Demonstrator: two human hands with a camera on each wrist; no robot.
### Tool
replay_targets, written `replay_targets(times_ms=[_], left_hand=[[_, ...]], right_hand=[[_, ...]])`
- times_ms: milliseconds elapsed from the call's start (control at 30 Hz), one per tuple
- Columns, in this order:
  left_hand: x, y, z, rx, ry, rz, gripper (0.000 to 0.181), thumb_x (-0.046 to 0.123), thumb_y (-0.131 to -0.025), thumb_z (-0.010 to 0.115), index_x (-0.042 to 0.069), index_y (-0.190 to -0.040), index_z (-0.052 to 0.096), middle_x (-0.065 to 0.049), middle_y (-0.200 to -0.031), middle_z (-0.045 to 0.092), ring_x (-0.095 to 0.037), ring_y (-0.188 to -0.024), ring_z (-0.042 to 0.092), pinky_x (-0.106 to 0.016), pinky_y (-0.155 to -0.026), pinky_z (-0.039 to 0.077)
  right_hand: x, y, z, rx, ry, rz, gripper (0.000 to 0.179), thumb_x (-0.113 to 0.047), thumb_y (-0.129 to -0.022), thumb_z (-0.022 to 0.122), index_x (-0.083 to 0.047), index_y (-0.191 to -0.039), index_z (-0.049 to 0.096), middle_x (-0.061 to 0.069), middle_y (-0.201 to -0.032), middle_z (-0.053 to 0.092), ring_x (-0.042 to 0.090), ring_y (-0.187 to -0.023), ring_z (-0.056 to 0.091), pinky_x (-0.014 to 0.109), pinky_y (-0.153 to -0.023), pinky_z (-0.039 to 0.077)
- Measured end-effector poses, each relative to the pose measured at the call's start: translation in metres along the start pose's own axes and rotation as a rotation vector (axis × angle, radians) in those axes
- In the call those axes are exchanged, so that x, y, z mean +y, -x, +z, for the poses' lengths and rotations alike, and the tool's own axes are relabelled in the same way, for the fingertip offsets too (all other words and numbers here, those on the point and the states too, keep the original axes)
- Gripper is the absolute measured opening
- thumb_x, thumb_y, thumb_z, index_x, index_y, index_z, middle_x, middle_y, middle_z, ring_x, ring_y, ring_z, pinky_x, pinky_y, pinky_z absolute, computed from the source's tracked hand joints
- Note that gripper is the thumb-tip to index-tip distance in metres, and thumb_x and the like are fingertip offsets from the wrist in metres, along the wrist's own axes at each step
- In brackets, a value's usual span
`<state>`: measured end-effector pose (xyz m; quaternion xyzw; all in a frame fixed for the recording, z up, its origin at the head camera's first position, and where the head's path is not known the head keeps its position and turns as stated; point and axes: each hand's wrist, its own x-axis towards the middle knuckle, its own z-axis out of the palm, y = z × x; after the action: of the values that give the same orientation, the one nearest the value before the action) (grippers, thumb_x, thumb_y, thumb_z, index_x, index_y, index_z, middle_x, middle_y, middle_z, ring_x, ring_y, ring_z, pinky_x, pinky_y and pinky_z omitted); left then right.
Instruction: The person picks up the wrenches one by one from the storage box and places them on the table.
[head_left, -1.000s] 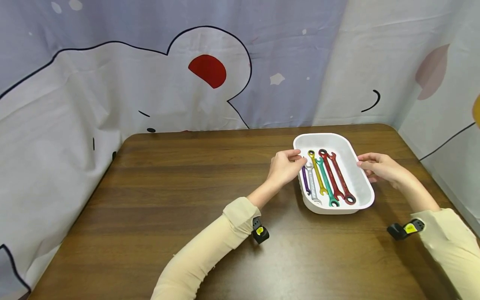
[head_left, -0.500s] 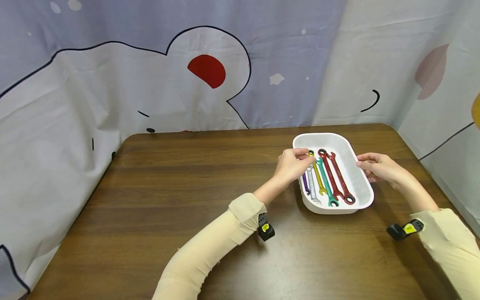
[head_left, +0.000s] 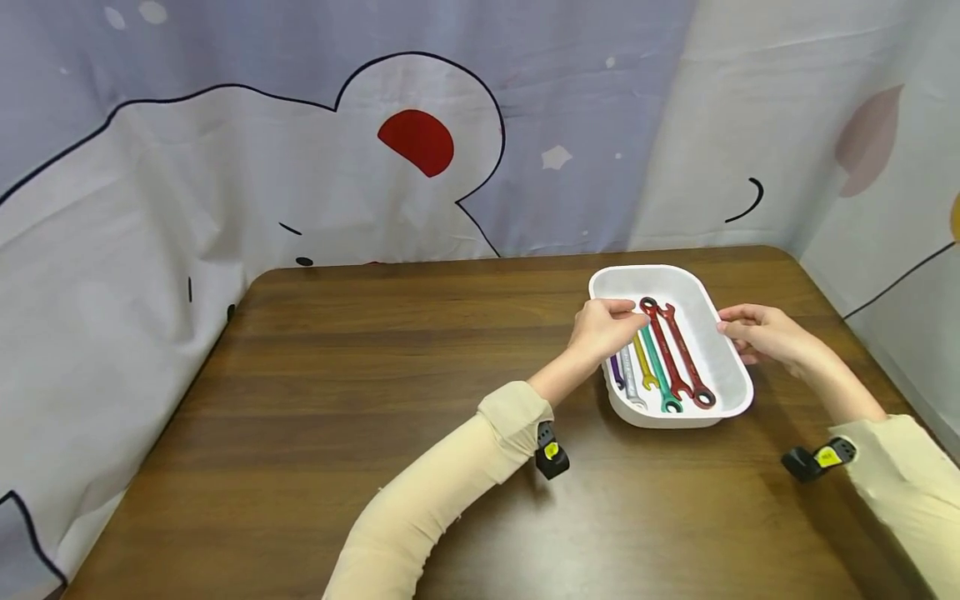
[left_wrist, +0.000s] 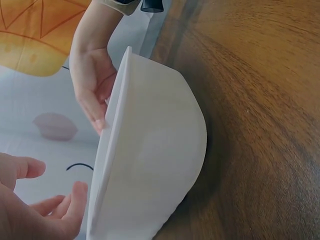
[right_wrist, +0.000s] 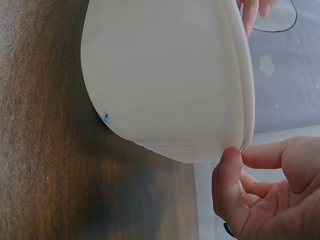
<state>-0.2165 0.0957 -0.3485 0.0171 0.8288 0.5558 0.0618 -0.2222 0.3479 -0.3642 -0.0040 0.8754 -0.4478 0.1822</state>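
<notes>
A white rectangular tray holds several combination wrenches lying side by side. From the left they are a purple wrench, a silver wrench, a yellow wrench, a teal wrench and two red wrenches. My left hand hovers over the tray's left part, thumb and fingers apart, hiding the upper ends of the wrenches on that side. The left wrist view shows nothing between its fingers. With thumb and fingertips, my right hand pinches the tray's right rim.
The tray stands near the back right of a brown wooden table. A patterned curtain hangs behind the table's far edge and along its right side.
My left hand has moved right across the tray, from its left rim to above the yellow and teal wrenches. My right hand has stayed on the rim.
</notes>
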Motion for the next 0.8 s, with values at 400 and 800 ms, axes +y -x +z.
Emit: replay_targets(times_ms=[400, 800], left_hand=[[0.005, -0.008, 0.013, -0.014, 0.1, -0.056, 0.026, 0.02, -0.081, 0.072, 0.007, -0.104, 0.074, -0.009, -0.074, 0.074, -0.004, -0.054, 0.06, -0.011, -0.052, 0.044], [0.013, -0.016, 0.022, -0.056, 0.16, -0.158, 0.027, 0.016, -0.083, 0.072, 0.004, -0.108, 0.072, -0.012, -0.085, 0.074, -0.022, -0.082, 0.073, -0.017, -0.061, 0.056]], right_hand=[[0.0, -0.001, -0.002, 0.001, 0.019, -0.001, 0.057, -0.024, -0.1, 0.047, 0.015, -0.137, 0.027, -0.015, -0.084, 0.058, 0.001, -0.074, 0.058, 0.024, -0.066, 0.057], [-0.003, -0.002, -0.001, -0.001, -0.012, -0.007, 0.057, -0.023, -0.1, 0.047, 0.015, -0.138, 0.027, -0.019, -0.081, 0.058, 0.0, -0.073, 0.058, 0.024, -0.065, 0.057]])
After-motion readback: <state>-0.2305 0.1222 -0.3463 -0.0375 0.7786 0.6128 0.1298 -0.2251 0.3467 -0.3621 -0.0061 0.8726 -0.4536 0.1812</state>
